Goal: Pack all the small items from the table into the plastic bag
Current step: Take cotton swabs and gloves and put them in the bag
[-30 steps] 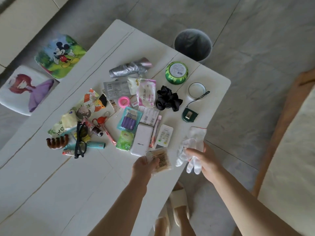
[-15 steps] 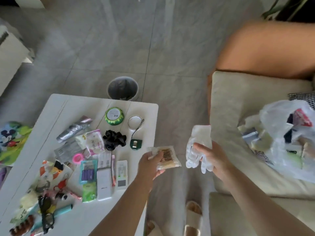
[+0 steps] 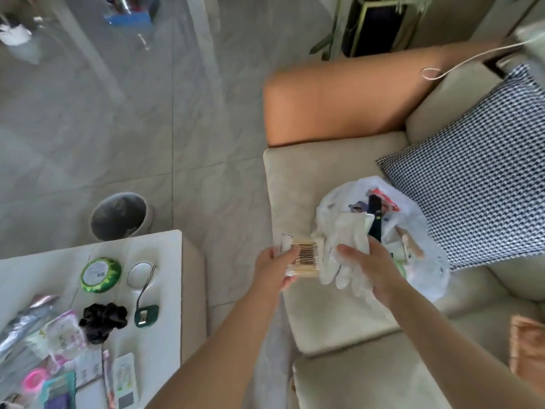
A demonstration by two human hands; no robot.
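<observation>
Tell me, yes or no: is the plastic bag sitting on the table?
No, the plastic bag lies on the sofa cushion, apart from the table.

I saw the cotton swab packet (image 3: 303, 256) and white gloves (image 3: 343, 255) held just beside the open, part-filled plastic bag (image 3: 424, 231) on the sofa cushion.

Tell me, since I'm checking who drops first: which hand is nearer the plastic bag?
Right. The right hand, holding the white gloves, is at the plastic bag's near edge. The left hand, holding the swab pack, is farther left, over the sofa.
</observation>
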